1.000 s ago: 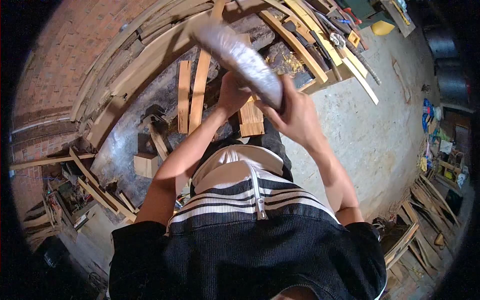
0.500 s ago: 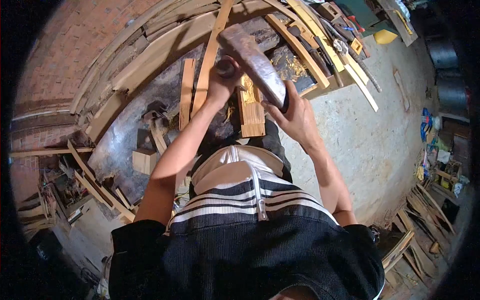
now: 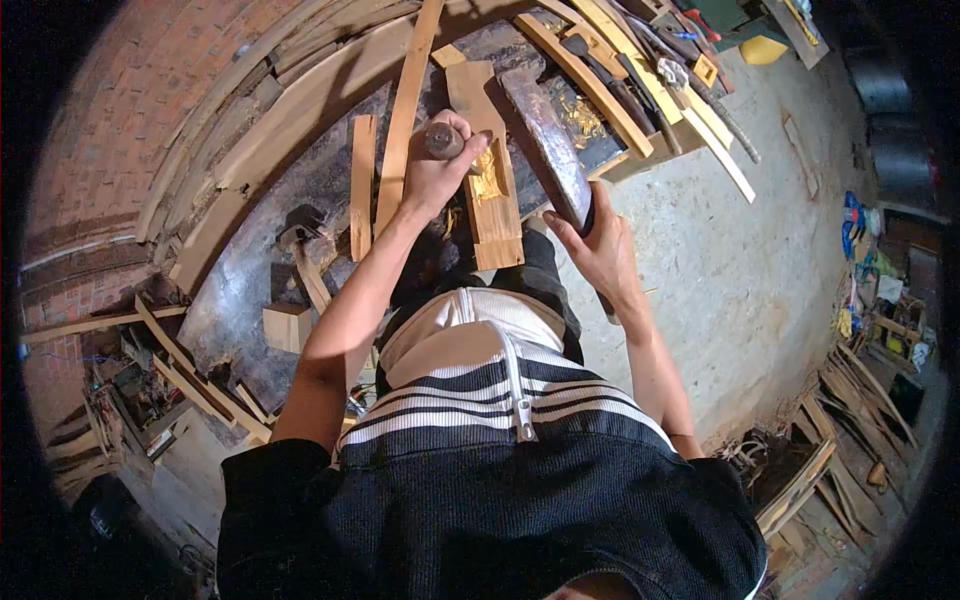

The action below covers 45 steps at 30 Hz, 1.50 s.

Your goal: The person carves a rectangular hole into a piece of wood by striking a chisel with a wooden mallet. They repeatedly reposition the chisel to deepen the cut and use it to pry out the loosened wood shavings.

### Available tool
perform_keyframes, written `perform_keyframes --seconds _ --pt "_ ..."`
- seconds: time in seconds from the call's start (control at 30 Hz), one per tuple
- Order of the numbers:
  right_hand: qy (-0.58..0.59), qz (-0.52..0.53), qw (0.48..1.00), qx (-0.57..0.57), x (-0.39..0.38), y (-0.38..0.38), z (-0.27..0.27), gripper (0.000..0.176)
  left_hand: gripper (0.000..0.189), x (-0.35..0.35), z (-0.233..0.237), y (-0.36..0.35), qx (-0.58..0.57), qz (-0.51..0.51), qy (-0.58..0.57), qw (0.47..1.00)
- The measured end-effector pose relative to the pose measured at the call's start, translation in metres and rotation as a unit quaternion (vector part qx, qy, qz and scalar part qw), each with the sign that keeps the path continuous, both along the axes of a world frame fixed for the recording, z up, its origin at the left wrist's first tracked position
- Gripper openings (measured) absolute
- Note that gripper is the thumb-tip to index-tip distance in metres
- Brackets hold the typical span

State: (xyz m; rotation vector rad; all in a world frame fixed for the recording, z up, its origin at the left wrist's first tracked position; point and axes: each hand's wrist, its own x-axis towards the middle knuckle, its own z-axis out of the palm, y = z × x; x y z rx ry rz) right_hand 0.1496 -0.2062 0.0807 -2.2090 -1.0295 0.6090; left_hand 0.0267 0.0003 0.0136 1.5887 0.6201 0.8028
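My left hand (image 3: 438, 175) is closed around a chisel (image 3: 444, 141), whose round handle end points up toward me. Its blade is mostly hidden by my fingers. Right beside it lies a wooden block (image 3: 497, 215) with a recess cut in its upper face, and yellow wood shavings (image 3: 487, 180) fill that hollow. My right hand (image 3: 608, 252) grips a heavy, dark, worn wooden mallet (image 3: 548, 150), raised just right of the block and apart from the chisel.
A long wooden strip (image 3: 408, 110) and a shorter one (image 3: 362, 190) lie left of the block on the dark bench (image 3: 240, 290). Tools and slats (image 3: 600, 90) cluster at the upper right. A small wood cube (image 3: 287, 327) sits at left. Scrap wood (image 3: 850, 420) is piled at lower right.
The mallet has swung right and down, away from above the block, exposing more of it. My left hand has shifted slightly left and tilted the chisel; the grip stays closed.
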Motion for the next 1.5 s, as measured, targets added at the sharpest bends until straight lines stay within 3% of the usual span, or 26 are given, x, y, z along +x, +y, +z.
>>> perform_keyframes --seconds 0.13,0.2,0.43,0.5,0.7,0.8,0.83,0.9,0.93,1.03,1.07,1.1,1.17,1.2,1.23,1.27,1.3,1.37,1.43,1.47,1.5 --pt "-0.007 0.002 1.000 -0.005 0.001 -0.001 -0.006 0.048 0.021 0.001 -0.005 0.030 -0.047 0.011 -0.003 0.999" --pt "-0.004 0.004 1.000 -0.005 0.002 0.001 -0.008 0.048 0.022 0.002 -0.005 0.042 -0.182 0.102 -0.134 0.969" --pt "0.005 0.018 1.000 -0.008 0.000 0.011 -0.008 0.049 0.019 -0.011 -0.005 0.045 -0.195 0.106 -0.142 0.965" --pt "0.008 0.023 1.000 -0.004 0.001 0.014 -0.009 0.049 0.019 -0.011 -0.011 0.041 -0.164 0.099 -0.091 0.977" --pt "-0.032 0.052 0.998 -0.005 0.003 0.029 -0.003 0.055 0.020 0.001 -0.002 0.020 -0.129 0.165 -0.084 0.974" --pt "0.056 0.055 0.990 0.115 0.003 0.047 0.021 0.053 0.021 0.004 0.014 0.006 -0.158 0.155 -0.056 0.974" --pt "0.031 0.074 0.989 0.122 0.002 0.054 0.039 0.052 0.022 0.007 -0.004 0.011 -0.010 0.189 0.009 0.982" --pt "0.036 0.097 0.968 0.227 -0.001 0.068 0.061 0.051 0.024 0.004 0.024 -0.007 -0.130 0.135 -0.052 0.981" --pt "-0.017 0.124 0.959 0.254 -0.004 0.073 0.079 0.051 0.023 0.010 0.016 -0.010 -0.061 0.153 -0.075 0.983" --pt "-0.068 0.186 0.941 0.273 -0.004 0.081 0.088 0.052 0.023 0.018 0.001 -0.019 -0.064 0.146 -0.111 0.981" --pt "-0.081 0.221 0.950 0.205 0.002 0.081 0.075 0.052 0.017 0.014 -0.003 -0.018 -0.001 0.125 -0.119 0.985" --pt "-0.079 0.244 0.963 0.078 0.002 0.084 0.077 0.051 0.012 0.008 -0.002 -0.016 0.081 0.113 -0.049 0.989" --pt "-0.166 0.276 0.946 0.034 0.010 0.089 0.054 0.049 0.018 0.013 0.001 -0.024 -0.244 0.144 -0.181 0.942" --pt "-0.168 0.285 0.943 0.037 0.012 0.093 0.059 0.049 0.022 0.013 -0.004 -0.022 -0.287 0.147 -0.212 0.923" --pt "-0.150 0.268 0.951 0.031 0.010 0.094 0.068 0.049 0.022 0.010 -0.004 -0.018 -0.285 0.157 -0.213 0.921" --pt "-0.126 0.249 0.960 0.021 0.005 0.091 0.074 0.048 0.022 0.003 -0.004 -0.019 -0.156 0.135 -0.147 0.967" --pt "-0.088 0.248 0.960 0.094 0.003 0.089 0.077 0.047 0.023 -0.001 -0.003 -0.021 -0.026 0.108 -0.078 0.991" --pt "-0.064 0.237 0.958 0.151 -0.003 0.087 0.077 0.046 0.024 0.004 0.004 -0.025 -0.024 0.126 -0.133 0.983" --pt "-0.053 0.254 0.966 -0.007 0.002 0.089 0.065 0.048 0.021 0.009 -0.004 -0.026 0.097 0.159 -0.097 0.978" --pt "-0.115 0.268 0.956 0.040 0.008 0.088 0.048 0.049 0.016 0.015 -0.008 -0.026 -0.016 0.187 -0.073 0.980" --pt "-0.118 0.268 0.955 0.043 0.014 0.088 0.044 0.049 0.016 0.016 -0.009 -0.020 -0.013 0.186 -0.076 0.979"
